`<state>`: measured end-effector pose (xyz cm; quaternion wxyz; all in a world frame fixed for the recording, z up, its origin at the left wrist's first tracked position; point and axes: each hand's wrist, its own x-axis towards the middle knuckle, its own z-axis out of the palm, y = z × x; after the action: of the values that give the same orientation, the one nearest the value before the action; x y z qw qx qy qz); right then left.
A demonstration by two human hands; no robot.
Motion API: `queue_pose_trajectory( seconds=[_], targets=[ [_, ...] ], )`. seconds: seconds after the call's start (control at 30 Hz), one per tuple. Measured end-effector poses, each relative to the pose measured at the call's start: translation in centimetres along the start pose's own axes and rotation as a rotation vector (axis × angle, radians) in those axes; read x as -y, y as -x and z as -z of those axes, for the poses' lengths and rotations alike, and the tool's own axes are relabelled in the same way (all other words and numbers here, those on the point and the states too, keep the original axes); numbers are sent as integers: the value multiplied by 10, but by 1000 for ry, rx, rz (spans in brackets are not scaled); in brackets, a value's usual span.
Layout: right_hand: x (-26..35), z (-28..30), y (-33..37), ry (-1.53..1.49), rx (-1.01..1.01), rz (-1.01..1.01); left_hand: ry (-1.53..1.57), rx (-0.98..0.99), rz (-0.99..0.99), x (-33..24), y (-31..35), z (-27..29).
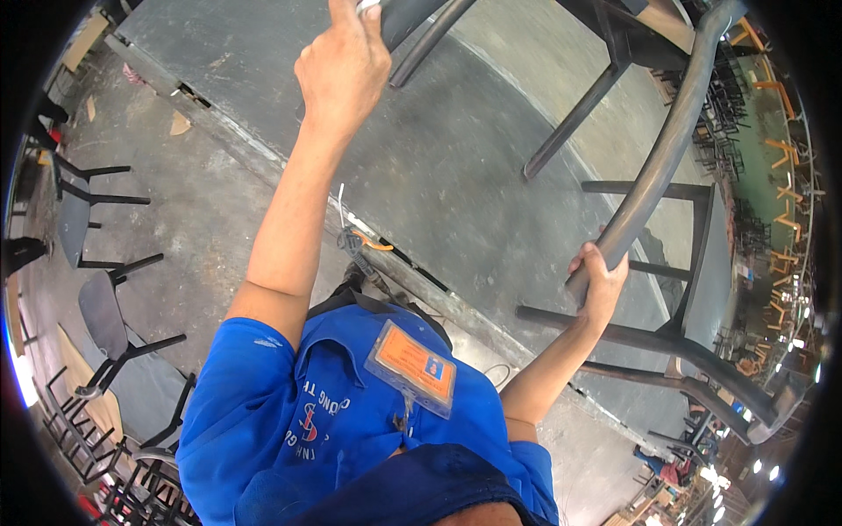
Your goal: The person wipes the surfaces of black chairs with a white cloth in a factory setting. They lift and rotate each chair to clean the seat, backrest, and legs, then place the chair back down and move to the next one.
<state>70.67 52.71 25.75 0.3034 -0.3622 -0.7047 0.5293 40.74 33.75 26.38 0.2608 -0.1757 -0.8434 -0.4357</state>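
Note:
A dark chair (649, 167) is tilted over the grey work surface, partly cut off by the top edge. My right hand (602, 276) is closed around the lower end of its curved, worn-looking rail (662, 149). My left hand (344, 66) is closed at another dark part of the chair (408, 16) near the top edge, its fingertips partly out of frame. Something small and white (368, 5) shows at those fingers; its kind is unclear. Slim chair legs (574, 123) point down toward the surface.
Another dark chair (697, 259) lies on the right of the grey work surface (421, 193). An orange-and-black tool or hose fitting (373, 241) hangs at its near edge. Dark chairs (103, 316) stand at left; chair frames are piled at far right (719, 114).

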Motion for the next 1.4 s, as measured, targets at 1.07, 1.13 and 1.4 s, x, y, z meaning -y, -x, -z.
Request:
queue_pose_trajectory(
  seconds=[1.07, 1.13, 1.4],
  targets=[
    [-58, -60, 118, -305, 90, -85, -125, -312, -61, 92, 43, 25],
    [-62, -83, 144, -385, 133, -69, -18, -359, -47, 114, 30, 33],
    [-87, -158, 200, -400, 167, 120, 762, -134, 284, 64, 101, 86]
  ],
)
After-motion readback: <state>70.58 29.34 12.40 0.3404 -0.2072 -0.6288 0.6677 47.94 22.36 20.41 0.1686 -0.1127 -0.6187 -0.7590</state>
